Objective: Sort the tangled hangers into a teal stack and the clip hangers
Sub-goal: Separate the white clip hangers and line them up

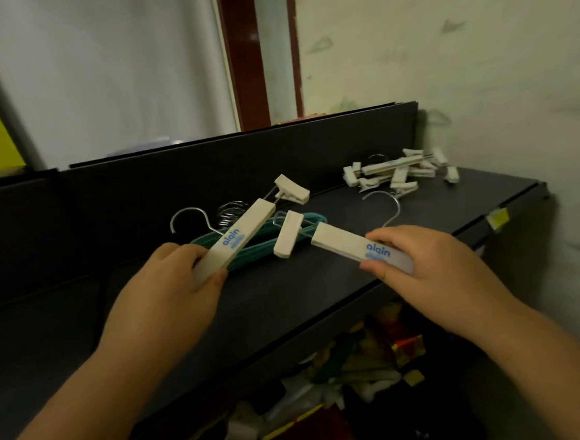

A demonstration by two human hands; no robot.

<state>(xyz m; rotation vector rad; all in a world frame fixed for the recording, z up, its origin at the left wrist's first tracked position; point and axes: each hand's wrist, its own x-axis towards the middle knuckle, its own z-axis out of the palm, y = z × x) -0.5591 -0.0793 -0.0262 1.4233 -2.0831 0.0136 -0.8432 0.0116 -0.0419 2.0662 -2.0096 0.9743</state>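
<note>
My left hand (179,282) grips the near end of a white clip hanger (238,239) that slants up to the right, its clip at the far end. My right hand (422,262) holds a second white clip hanger (345,241) by its bar, with one clip hanging at its left end and its metal hook curving up behind. Beneath and between them a stack of teal hangers (259,237) lies on the dark shelf top (287,299), their metal hooks bunched at the left. At the back right lies a pile of white clip hangers (402,172).
A dark back panel (176,183) rises behind the shelf top. A pale wall closes the right side. Below the shelf's front edge lies a jumble of colourful packets and boxes (345,387). A yellow label (497,217) sticks to the shelf's right edge.
</note>
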